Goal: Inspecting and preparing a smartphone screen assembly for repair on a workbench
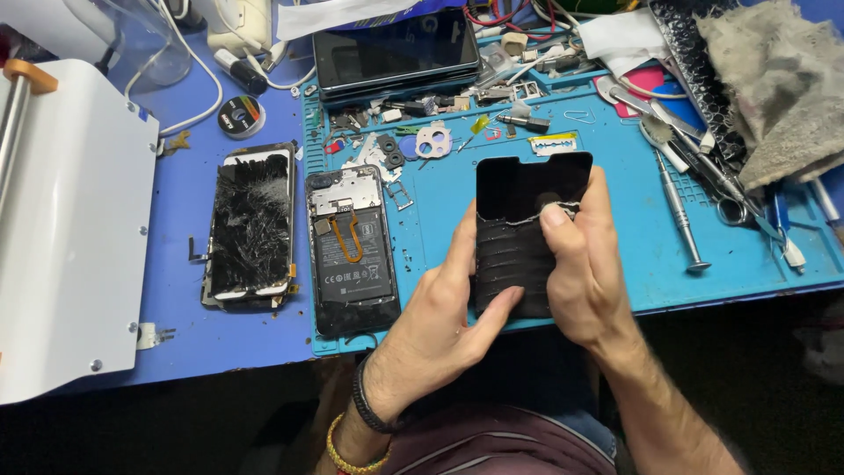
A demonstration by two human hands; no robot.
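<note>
Head view, centre: both hands hold a black panel (526, 230) upright over the blue mat (633, 237).
Panel: dark, with a notch in its top edge and ridged bands across its lower half; it sits at mid-frame, just right of centre.
Left hand (448, 310): fingers closed round the panel's lower left edge, thumb along its side, one fingertip on the bottom.
Right hand (587, 268): wraps the right edge, thumb pressed on the panel's face near a small light strip.
Left of centre: an opened phone (352, 251) lies flat on the mat, battery showing.
Further left: a cracked screen (251, 224) lies on the desk (180, 198).
Upper centre: a dark tablet (396, 51) above scattered small parts.
Right: a screwdriver (680, 211) and tweezers (694, 158) on the mat.
Far left: a white machine (70, 229).
</note>
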